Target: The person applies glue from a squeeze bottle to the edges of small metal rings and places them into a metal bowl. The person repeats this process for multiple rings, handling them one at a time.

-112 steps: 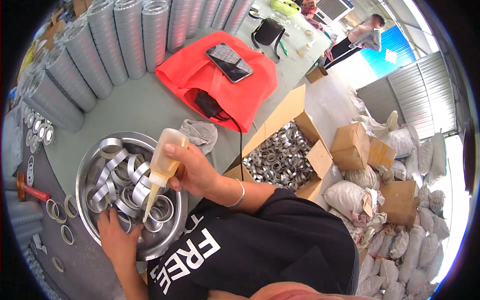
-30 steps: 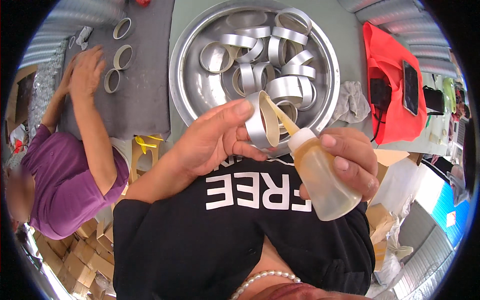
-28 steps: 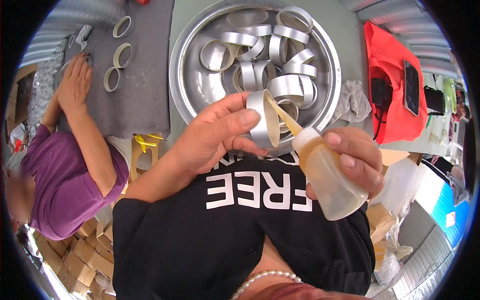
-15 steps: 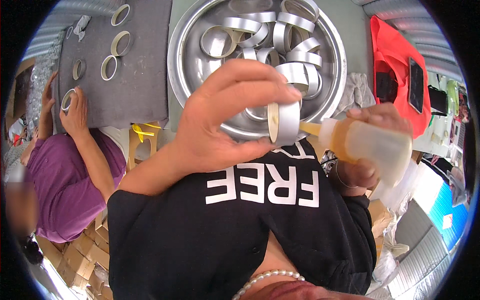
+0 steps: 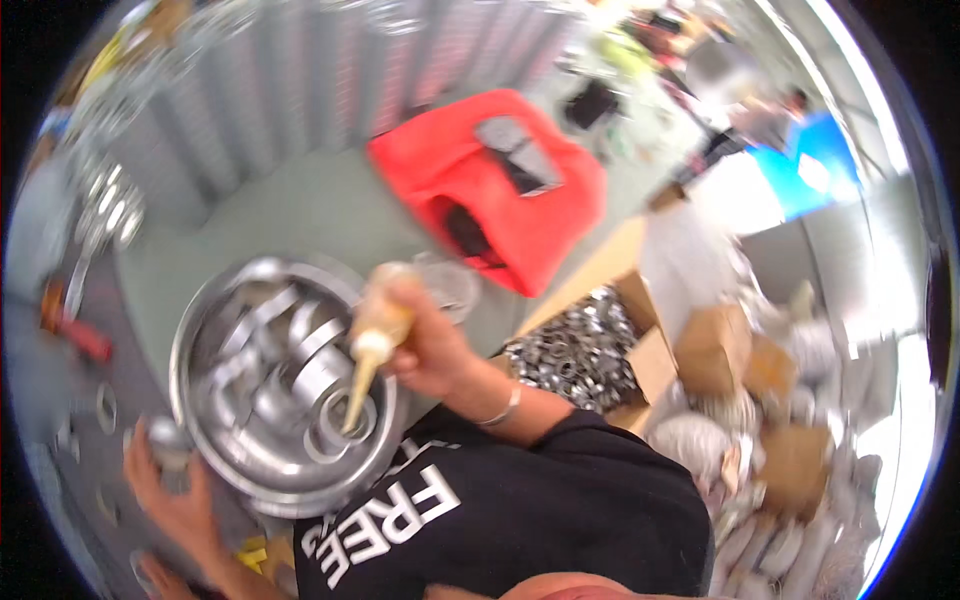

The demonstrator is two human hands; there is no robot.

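My right hand (image 5: 435,345) is closed around a squeeze bottle (image 5: 385,315) of amber liquid, tilted with its long nozzle pointing down over the steel basin (image 5: 183,400). Inside the basin lie several silver rings (image 5: 318,372), some overlapping; the nozzle tip appears over one near the front rim. To the left of the basin, my left hand (image 5: 180,505) is above the dark cloth, thumb and fingers about a silver ring (image 5: 170,437). Motion blur softens the finger contact there.
A red bag (image 5: 545,235) with a phone (image 5: 522,158) on it lies beyond the basin. To the right stands a carton (image 5: 655,365) of small metal parts. A red-handled tool (image 5: 85,338) is at far left. Another person's hand (image 5: 165,578) shows at lower left.
The view has swung to the right, bringing the carton into sight. My hands have separated: the left carried the ring left of the basin, while the bottle now points down over the basin.
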